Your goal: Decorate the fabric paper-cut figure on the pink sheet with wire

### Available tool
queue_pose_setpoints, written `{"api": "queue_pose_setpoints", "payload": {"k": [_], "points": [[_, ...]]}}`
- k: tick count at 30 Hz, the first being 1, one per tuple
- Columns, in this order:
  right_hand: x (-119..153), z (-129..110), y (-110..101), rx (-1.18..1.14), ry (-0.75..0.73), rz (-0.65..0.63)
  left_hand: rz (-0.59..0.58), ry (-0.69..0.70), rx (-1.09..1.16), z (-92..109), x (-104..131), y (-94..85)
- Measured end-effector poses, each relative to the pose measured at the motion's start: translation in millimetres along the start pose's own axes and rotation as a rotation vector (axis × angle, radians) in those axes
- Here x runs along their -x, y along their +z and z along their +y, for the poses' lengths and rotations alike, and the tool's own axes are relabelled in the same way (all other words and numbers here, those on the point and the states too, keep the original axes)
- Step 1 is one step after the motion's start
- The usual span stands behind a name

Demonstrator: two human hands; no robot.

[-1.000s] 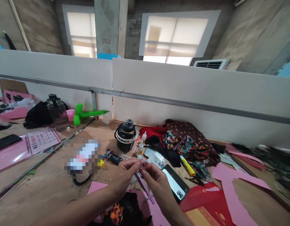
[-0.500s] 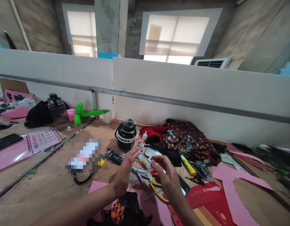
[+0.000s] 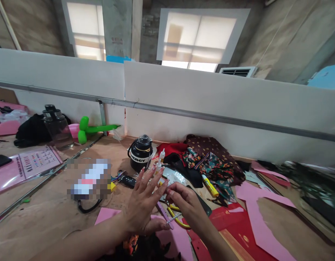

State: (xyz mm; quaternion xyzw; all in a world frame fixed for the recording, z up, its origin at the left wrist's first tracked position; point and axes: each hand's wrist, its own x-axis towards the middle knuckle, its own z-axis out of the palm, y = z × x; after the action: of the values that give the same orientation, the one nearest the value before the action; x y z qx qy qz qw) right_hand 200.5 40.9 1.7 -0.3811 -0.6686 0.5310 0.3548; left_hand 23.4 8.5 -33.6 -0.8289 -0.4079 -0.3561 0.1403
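Note:
My left hand [image 3: 145, 203] is held up over the table, palm away, its fingers spread and nothing in its grip. Beside its index fingertip, my right hand [image 3: 185, 199] is closed with thumb and fingertips together; whatever they pinch is too small to make out. Behind the left fingers a small bottle with a yellow label [image 3: 162, 181] is partly covered. White-nozzled bottles [image 3: 161, 156] stand just beyond. Under the hands lie yellow scissor handles [image 3: 181, 222], a purple strip [image 3: 161, 209] and a short strand of beads [image 3: 174, 218]. Dark floral cloth [image 3: 131, 243] rests on pink sheet [image 3: 178, 241] below.
A black flask [image 3: 141, 154] and car key [image 3: 128, 181] are behind the left hand. To the right are a yellow glue tube [image 3: 210, 185], patterned cloth [image 3: 219, 168], red paper [image 3: 232, 228] and cut pink sheet [image 3: 254, 210]. A green balloon [image 3: 83, 130] sits far left.
My left hand has turned and spread its fingers, moving lower. The right hand has shifted slightly left, closing to a pinch by the left index finger. The view has swung a little right.

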Motion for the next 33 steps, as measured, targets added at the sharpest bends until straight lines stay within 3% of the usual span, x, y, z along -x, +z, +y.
{"api": "queue_pose_setpoints", "payload": {"k": [11,33], "points": [[0.2,0.1,-2.7,-0.07,0.012,-0.003,-0.003,0.052,-0.099,0.8,-2.3,-6.1],[-2.4,-0.3,-1.6,-0.171,0.055,0.013,-0.025,0.064,-0.061,0.4,-2.4,-4.9]]}}
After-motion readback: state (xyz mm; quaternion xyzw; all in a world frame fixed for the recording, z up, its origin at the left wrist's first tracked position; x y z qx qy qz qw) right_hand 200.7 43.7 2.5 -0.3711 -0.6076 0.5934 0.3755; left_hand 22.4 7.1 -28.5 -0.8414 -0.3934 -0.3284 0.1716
